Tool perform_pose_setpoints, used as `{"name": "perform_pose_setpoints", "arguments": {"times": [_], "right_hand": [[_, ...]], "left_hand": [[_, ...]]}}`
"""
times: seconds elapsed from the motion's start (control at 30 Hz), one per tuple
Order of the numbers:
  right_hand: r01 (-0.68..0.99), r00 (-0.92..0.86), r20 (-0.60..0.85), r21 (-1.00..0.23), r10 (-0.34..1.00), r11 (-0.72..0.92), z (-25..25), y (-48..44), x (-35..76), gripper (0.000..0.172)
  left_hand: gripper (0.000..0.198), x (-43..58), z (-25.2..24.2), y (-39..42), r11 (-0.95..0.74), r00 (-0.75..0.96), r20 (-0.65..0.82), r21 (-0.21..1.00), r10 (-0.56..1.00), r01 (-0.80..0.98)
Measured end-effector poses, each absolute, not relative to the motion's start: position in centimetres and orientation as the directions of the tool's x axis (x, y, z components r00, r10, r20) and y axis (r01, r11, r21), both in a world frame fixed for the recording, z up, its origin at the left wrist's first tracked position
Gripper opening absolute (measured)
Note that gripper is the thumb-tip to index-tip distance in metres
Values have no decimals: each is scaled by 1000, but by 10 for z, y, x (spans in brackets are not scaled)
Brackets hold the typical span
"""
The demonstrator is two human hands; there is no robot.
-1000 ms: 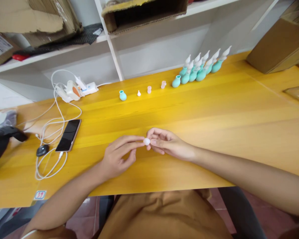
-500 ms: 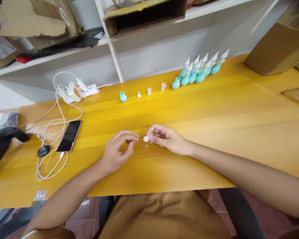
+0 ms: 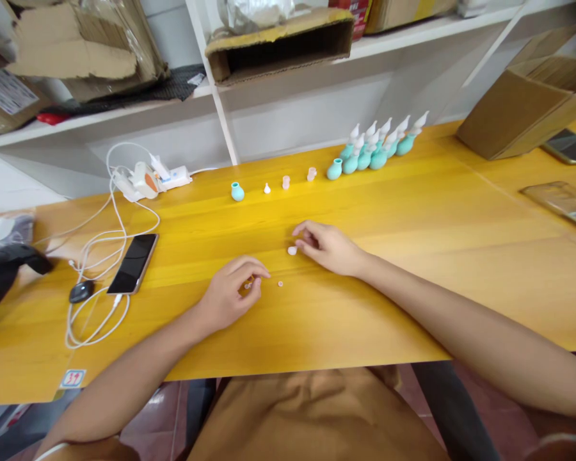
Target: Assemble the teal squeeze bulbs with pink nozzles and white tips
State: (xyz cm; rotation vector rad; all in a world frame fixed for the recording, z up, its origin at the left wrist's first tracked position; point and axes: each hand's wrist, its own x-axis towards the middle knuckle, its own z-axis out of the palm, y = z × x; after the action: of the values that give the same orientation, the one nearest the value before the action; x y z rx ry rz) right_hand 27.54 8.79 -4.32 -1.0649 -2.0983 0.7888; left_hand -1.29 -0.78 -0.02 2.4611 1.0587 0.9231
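My right hand (image 3: 327, 245) rests on the yellow table (image 3: 413, 211) with curled fingers touching a small white cap (image 3: 292, 250) at its fingertips. My left hand (image 3: 233, 296) lies lower left, its thumb and fingers pinched over a tiny pale piece (image 3: 247, 285). A tiny pale ring (image 3: 280, 283) lies loose on the table between the two hands. Farther back stand a teal bulb (image 3: 237, 191), a small white tip (image 3: 267, 188) and two pink caps (image 3: 286, 182) in a row.
A cluster of several teal bulbs with white tips (image 3: 379, 146) stands at the back right. A black phone (image 3: 133, 263), white cables (image 3: 96, 256) and a power strip (image 3: 148, 180) lie left. A cardboard box (image 3: 523, 102) sits far right; shelves run behind.
The hands held a white cap together, then parted. A tiny ring dropped onto the table. My right hand moved away and up with the cap; my left hand lowered to the table.
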Motion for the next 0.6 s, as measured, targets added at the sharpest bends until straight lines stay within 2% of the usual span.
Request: {"name": "perform_pose_setpoints", "arguments": {"times": [0.13,0.27,0.43,0.6], "right_hand": [[351,-252,256,-875,933,335,-50,103,277,37],[274,-159,214,-928,964,252,-54,116,277,46],[299,-57,243,-921,968,249,-59,117,275,55],[401,-74,286,-868,955,291,-59,129,275,63]], "left_hand": [[21,-12,0,-9,-694,531,448,492,719,525],[21,-10,-1,-10,-708,544,454,482,706,516],[19,-9,-4,-11,-716,550,459,473,698,513],[19,-9,-6,-12,-728,543,485,449,686,518]]}}
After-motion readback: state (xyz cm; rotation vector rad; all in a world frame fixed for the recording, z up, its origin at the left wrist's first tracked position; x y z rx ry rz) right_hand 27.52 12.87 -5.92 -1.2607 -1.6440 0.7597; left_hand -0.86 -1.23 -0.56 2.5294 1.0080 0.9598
